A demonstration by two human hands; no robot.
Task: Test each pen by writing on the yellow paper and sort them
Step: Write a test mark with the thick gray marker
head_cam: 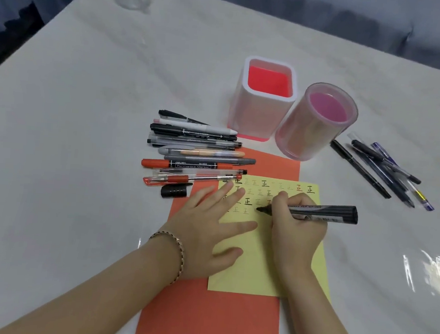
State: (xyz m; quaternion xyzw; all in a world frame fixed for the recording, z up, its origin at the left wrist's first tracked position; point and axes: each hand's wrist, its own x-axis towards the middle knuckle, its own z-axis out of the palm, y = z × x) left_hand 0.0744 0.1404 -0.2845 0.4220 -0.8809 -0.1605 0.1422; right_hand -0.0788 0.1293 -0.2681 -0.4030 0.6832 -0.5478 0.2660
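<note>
- On the yellow paper [264,262], near its upper middle, our right hand [297,225] grips a thick black marker [323,213]. Its tip points left and sits at the sheet just below the rows of test marks, though we cannot tell whether it touches.
- We judge the marker light, stiff and fat-barrelled, with smooth plastic that could turn in a loose hold. The best hold is low on the barrel near the tip, which is where we have it. The long tail end sticks out past the paper's right edge.
- Our right fingers [284,202] are curled tight round the barrel, and nothing else is in that hand. We cannot make out where the thumb sits.
- Our left hand [209,224] lies flat over the paper's left edge, fingers straight and spread, pressing the sheet down.
- We judge the paper thin, limp and apt to slide on the orange sheet [209,321] under it, so this press matters.
- Just left of the paper's top corner lies a black cap [174,190], apart from the marker. Beyond it a pile of pens [196,151] lies side by side.
- Above the paper stand a square holder [263,101] and a round holder [317,121], with no pens showing inside either.
- Right of the paper, well apart, a smaller bunch of pens [381,171] lies on the table [87,103].
</note>
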